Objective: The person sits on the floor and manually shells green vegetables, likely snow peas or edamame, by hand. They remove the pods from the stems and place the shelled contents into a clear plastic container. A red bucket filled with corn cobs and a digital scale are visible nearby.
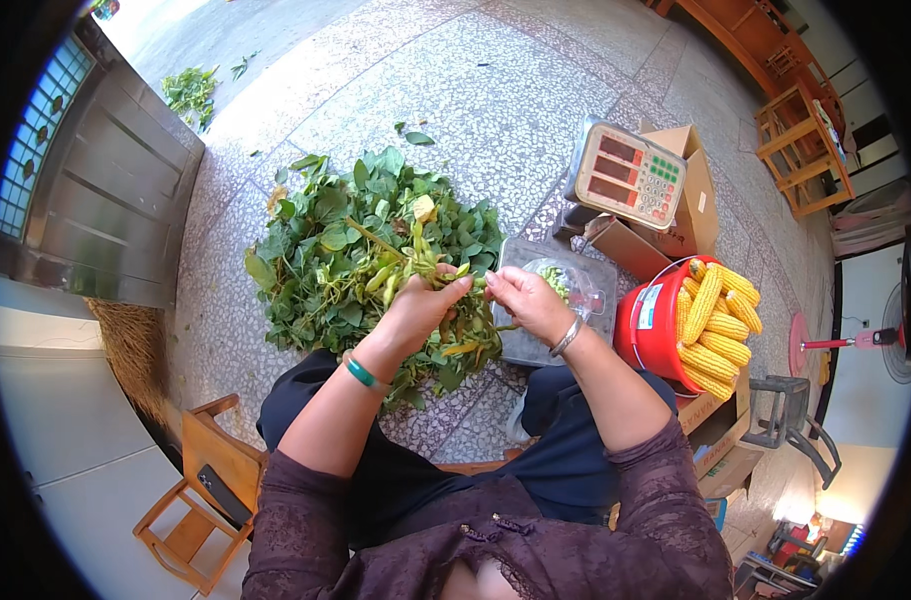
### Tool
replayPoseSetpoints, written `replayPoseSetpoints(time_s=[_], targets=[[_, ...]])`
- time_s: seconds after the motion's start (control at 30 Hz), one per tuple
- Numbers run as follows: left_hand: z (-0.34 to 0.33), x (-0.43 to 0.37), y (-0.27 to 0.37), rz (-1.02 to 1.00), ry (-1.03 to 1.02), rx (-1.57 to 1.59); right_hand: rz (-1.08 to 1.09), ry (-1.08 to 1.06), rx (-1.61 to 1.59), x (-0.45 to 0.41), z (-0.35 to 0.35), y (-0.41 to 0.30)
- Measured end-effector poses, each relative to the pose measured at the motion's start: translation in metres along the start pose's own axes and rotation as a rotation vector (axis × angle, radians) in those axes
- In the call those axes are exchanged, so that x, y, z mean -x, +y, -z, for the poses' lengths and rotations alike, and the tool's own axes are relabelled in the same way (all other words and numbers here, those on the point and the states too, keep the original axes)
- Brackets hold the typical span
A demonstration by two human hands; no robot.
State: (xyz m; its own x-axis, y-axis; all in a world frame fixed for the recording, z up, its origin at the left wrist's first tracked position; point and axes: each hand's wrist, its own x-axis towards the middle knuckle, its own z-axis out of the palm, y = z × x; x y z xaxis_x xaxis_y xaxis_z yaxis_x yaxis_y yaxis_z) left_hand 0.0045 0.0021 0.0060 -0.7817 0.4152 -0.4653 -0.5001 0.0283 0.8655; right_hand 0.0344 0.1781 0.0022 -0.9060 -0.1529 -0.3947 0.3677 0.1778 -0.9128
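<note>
My left hand (418,306) grips a cut soybean stalk (373,236) with several green pods (386,279) and a yellowed leaf at its upper end. Close beside it, my right hand (532,298) has thumb and fingers pinched at a small green pod (480,277), partly hidden by the fingertips. Under both hands a large heap of leafy soybean plants (313,217) covers the floor. Right of the heap is the metal platform of a weighing scale (523,345). On that platform a clear plastic bag (586,300) holds picked green beans or pods, partly behind my right hand.
The scale's display (631,176) stands before an open cardboard box (699,195). A red bucket (646,330) full of yellow corn cobs is at my right knee. A small wooden chair (219,450) bearing a phone (222,493) stands at left, near a straw broom (132,352).
</note>
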Motion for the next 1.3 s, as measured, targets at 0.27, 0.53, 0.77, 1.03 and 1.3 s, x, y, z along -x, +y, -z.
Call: replayPoseSetpoints(time_s=[0.27, 0.53, 0.77, 1.03, 1.3], targets=[[-0.002, -0.005, -0.011, 0.062, 0.039, -0.030, 0.152, 0.268, 0.427, 0.004, -0.010, 0.001], [-0.013, -0.003, -0.008, 0.034, 0.038, -0.014, 0.262, 0.156, 0.185, -0.003, -0.012, 0.016], [-0.002, -0.004, -0.009, 0.039, -0.176, 0.160, -0.017, -0.015, -0.285, -0.001, -0.003, 0.000], [0.001, -0.006, -0.014, 0.035, -0.162, 0.154, 0.045, 0.051, -0.173, 0.002, -0.009, -0.002], [-0.004, 0.007, 0.008, -0.007, -0.171, -0.184, 0.180, -0.012, -0.108, -0.003, -0.010, 0.010]])
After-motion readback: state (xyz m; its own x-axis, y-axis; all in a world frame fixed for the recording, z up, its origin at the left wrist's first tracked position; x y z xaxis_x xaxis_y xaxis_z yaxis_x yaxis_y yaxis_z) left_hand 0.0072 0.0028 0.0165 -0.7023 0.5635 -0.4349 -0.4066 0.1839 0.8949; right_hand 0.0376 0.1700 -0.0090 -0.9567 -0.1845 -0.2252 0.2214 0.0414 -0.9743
